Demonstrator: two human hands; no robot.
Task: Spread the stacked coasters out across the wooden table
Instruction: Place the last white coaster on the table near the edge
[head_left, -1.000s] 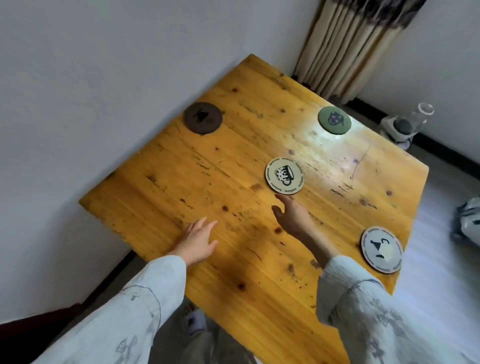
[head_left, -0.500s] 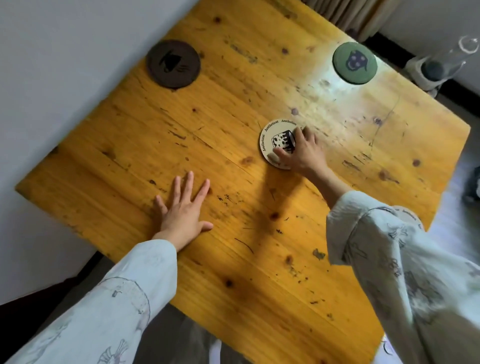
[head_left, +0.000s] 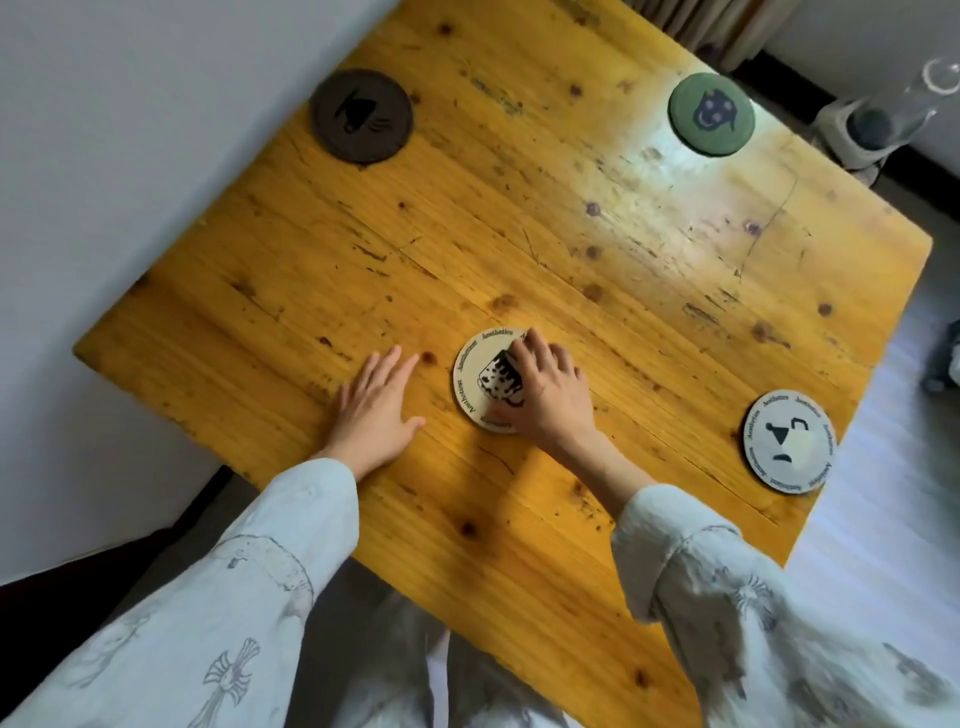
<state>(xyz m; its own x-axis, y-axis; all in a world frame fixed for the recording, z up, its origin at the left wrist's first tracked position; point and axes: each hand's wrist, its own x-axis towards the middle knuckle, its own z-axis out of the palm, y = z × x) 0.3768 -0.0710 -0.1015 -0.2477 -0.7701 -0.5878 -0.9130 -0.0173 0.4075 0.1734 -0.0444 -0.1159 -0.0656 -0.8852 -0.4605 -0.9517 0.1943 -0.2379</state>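
Note:
Several round coasters lie apart on the wooden table (head_left: 519, 234). A cream coaster with a spotted cup print (head_left: 480, 382) sits near the front middle, and my right hand (head_left: 548, 392) presses flat on its right half. My left hand (head_left: 376, 410) rests palm down on the bare wood just left of that coaster, fingers spread, holding nothing. A dark brown coaster (head_left: 362, 115) lies at the far left, a green coaster with a face (head_left: 711, 113) at the far right, and a second cream coaster (head_left: 789, 447) at the right edge.
A white wall runs along the table's left side. A curtain hangs beyond the far corner. On the floor at the far right stands a small white appliance with a clear top (head_left: 872, 124). Pale floor lies past the table's right edge.
My right hand reached out to the cup coaster, came down on it, and slid it toward me and the left. My left hand flattened on the wood with fingers spread.

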